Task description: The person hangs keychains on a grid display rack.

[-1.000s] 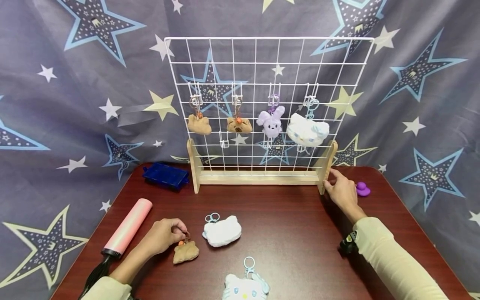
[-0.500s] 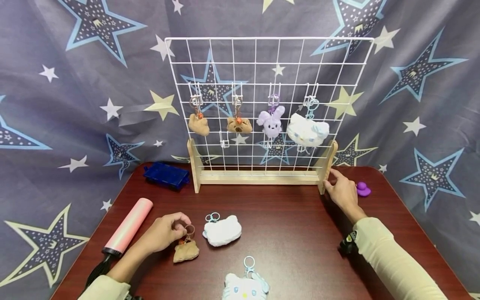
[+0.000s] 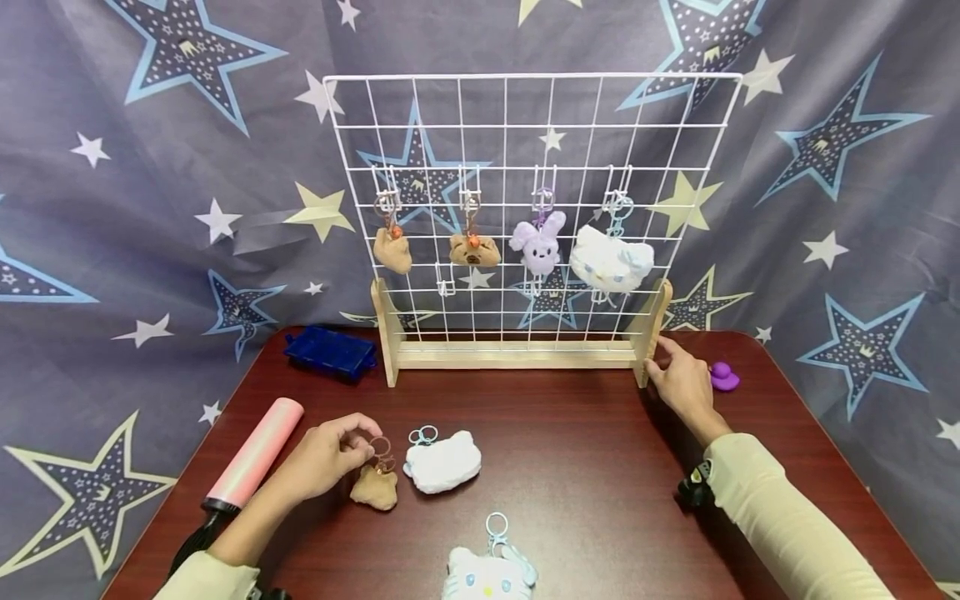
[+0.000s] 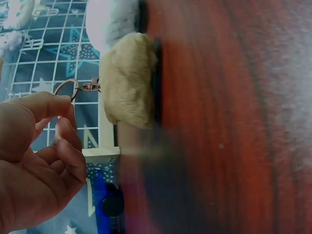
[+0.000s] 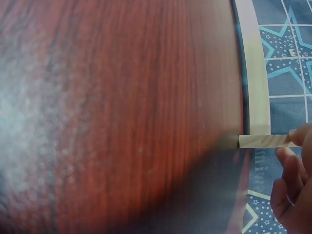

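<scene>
My left hand (image 3: 322, 454) pinches the ring (image 4: 67, 88) of a brown plush keychain (image 3: 375, 489) between thumb and forefinger. The plush hangs under the ring, close over the table; its plain furry side fills the middle of the left wrist view. Just right of it lies a white plush keychain (image 3: 444, 462), face down. Nearer the front edge is a white cat keychain (image 3: 487, 577), face up. My right hand (image 3: 684, 383) grips the right wooden support (image 3: 655, 333) of a white wire grid rack (image 3: 536, 76), thumb on the inner side; some fingers are hidden behind it.
On the rack's hooks hang two brown plush keychains, a lilac rabbit keychain (image 3: 542, 250) and a white cat plush (image 3: 611, 260). A blue plastic tray (image 3: 330, 352) lies back left, a pink hand pump (image 3: 255, 454) at left, a purple toy duck (image 3: 723, 377) beyond my right hand.
My left hand has moved slightly forward and up, drawing the ring up; the brown plush has turned and shifted up with it. The right hand keeps its place on the support.
</scene>
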`<state>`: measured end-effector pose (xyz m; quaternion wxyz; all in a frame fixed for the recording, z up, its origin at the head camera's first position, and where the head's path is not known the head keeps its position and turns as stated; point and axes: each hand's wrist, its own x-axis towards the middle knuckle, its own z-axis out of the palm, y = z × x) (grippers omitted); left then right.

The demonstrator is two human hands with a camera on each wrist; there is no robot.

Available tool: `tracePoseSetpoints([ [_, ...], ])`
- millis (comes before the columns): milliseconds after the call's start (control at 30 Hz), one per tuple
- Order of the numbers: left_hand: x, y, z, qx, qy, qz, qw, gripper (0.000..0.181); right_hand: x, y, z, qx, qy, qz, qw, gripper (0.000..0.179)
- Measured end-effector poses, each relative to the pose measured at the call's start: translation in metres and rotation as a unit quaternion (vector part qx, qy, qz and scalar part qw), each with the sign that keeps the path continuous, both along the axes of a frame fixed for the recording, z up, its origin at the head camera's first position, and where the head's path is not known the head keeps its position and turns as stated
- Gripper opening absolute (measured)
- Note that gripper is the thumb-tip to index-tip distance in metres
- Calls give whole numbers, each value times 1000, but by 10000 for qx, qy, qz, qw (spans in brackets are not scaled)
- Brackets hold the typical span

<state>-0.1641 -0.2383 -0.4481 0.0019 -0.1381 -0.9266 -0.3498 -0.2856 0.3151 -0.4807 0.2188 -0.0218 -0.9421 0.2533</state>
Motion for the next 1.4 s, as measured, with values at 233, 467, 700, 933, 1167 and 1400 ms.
tracePoseSetpoints([
  [233,-6,3,15,205,408,-16,9990,23,1,1,1,58,26,6,10000,49],
  [467,-18,12,25,128,598,124,9981,22,1,-1,2,85,-52,14,9999,49],
  [700,-33,23,39,288,853,58,9959,22,1,-1,2,79,-94,0,9999,50],
  [933,-44,38,50,362,948,-59,9948,21,0,-1,2,58,-98,-34,9999,49],
  [1167,-57,47,55,381,1047,-106,9937,21,0,-2,3,55,-108,-72,9999,50],
  [1400,-70,55,60,377,1187,-83,9922,22,1,-4,3,20,-175,-93,9998,50],
])
